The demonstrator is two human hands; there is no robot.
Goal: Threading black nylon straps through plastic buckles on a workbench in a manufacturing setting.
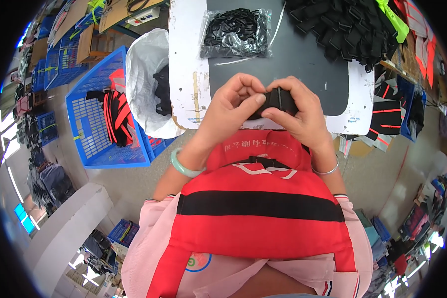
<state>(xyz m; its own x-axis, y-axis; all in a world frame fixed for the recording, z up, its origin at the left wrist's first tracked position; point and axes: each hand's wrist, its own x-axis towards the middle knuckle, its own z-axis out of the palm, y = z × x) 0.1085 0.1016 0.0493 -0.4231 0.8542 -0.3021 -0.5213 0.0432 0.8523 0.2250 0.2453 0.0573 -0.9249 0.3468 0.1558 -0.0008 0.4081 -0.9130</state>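
Note:
Both hands meet over the near edge of the table, at a small black folded strap piece (282, 101). My right hand (303, 111) wraps round it, thumb below and fingers over the top. My left hand (238, 102) is closed, with thumb and fingertips pinching at the piece's left edge; whatever small part lies between them is hidden. Beyond the hands lies a clear plastic bag (236, 34) of small black plastic parts, apparently buckles. A large heap of similar black strap pieces (340, 30) covers the far right of the table.
The white table (188, 94) has a dark grey mat (303, 64). At its left stand a white sack (143, 84) with black pieces inside and a blue crate (111, 160) holding red-and-black straps. Striped red, black and white pieces (386, 116) lie beyond the right edge.

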